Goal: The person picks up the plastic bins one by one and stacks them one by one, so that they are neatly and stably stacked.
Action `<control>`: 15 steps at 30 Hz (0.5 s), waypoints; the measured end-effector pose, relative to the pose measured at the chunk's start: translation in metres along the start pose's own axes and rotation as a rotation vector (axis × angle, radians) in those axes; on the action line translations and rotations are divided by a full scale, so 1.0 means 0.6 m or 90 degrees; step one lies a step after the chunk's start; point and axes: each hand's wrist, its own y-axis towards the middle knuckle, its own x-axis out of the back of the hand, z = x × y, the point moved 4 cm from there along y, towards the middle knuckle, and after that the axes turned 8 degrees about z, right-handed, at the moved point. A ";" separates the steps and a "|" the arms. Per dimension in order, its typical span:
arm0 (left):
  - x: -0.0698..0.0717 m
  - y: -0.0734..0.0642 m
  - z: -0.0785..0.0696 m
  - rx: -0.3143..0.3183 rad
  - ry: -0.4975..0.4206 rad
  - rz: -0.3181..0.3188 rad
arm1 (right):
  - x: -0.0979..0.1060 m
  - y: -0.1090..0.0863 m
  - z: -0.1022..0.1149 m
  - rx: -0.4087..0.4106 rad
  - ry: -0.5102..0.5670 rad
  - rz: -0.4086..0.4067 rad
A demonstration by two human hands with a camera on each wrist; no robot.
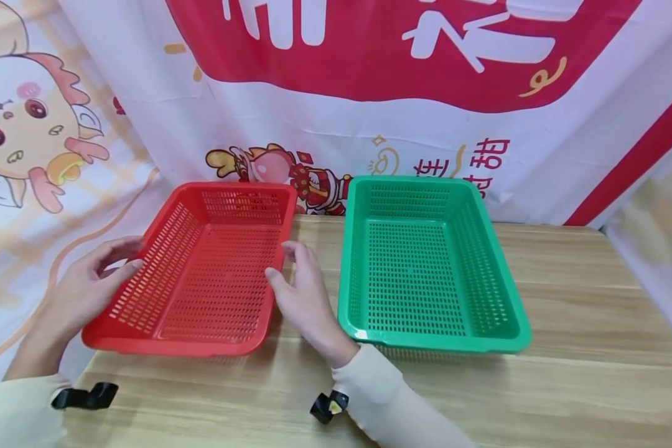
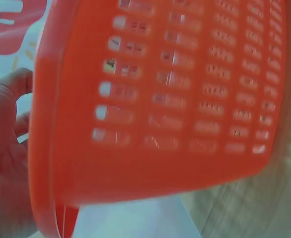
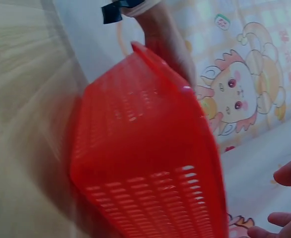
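A red plastic basket [image 1: 224, 280] with slotted walls stands on the left of the table. My left hand [image 1: 92, 283] is at its left rim, thumb and fingers apart; in the left wrist view that hand [image 2: 6, 144] shows beside the basket's rim [image 2: 46, 129]. Across the basket, my right hand [image 1: 308, 298] is by the right rim, with a gap between thumb and fingers. The right wrist view has the fingers [image 3: 287, 225] of this hand spread at the frame's edge, apart from the red basket [image 3: 135, 144]. Neither hand grips anything.
A green plastic basket [image 1: 414, 274] of like shape stands just right of my right hand, with nothing in it. Both baskets are on a wooden table [image 1: 582, 323]. A printed cloth [image 1: 162, 106] hangs behind the table and along its left side.
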 end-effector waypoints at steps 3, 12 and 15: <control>0.005 0.004 0.008 0.013 0.003 0.012 | -0.014 0.001 -0.012 -0.001 0.005 -0.011; 0.013 0.017 0.039 0.036 0.030 0.014 | -0.038 0.011 -0.052 0.005 0.007 -0.031; 0.012 0.018 0.049 0.048 0.027 0.022 | -0.044 0.016 -0.061 0.014 0.007 -0.035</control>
